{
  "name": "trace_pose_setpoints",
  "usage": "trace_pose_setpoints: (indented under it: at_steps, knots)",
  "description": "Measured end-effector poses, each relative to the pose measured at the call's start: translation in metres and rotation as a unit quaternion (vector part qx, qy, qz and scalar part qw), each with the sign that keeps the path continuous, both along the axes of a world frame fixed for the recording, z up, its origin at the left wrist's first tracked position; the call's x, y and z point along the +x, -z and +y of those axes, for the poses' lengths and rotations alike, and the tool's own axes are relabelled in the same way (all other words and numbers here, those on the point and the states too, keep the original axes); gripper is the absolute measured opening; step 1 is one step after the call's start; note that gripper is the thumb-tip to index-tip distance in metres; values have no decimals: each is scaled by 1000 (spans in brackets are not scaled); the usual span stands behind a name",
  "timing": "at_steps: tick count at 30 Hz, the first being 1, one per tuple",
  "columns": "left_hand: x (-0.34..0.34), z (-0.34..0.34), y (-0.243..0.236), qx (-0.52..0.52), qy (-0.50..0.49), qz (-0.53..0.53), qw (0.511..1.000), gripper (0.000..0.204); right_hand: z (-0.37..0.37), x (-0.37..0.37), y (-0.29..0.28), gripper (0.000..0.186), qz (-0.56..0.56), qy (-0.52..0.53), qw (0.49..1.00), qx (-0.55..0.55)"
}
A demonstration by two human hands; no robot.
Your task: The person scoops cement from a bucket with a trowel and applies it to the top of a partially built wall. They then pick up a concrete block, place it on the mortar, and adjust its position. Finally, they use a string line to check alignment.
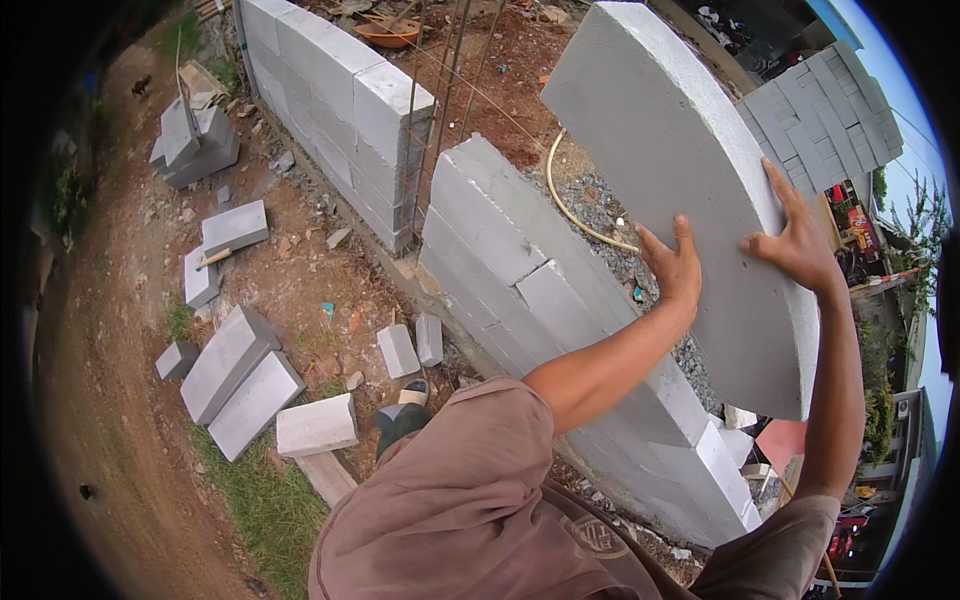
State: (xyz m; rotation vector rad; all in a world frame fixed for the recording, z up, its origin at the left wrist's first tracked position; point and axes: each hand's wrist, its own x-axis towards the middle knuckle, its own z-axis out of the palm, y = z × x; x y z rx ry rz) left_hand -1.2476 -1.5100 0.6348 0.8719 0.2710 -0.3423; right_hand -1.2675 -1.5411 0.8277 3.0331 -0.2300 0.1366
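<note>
A large pale grey aerated concrete block is held up between my two hands above the low block wall. My left hand grips its lower left edge, thumb against the broad face; some fingertips are hidden at that edge. On the opposite, upper right edge, my right hand has its thumb on the face and its fingers across the narrow side. The wall below has a grey, rough top, partly covered by the block and my left forearm.
A taller block wall stands beyond thin upright steel bars. Loose blocks lie on the dirt at left, one with a wooden-handled tool. Behind the wall are gravel, a pale hose and an orange basin.
</note>
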Motion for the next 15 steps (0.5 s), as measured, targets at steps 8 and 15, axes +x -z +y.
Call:
trace_pose_setpoints:
  at_steps: [8,15]
  knots:
    - [35,32,22,82,-25,181,980,101,-1,43,62,107,77,-30,996,28]
    - [57,48,47,63,-48,267,960,103,19,67,92,110,157,-41,987,22]
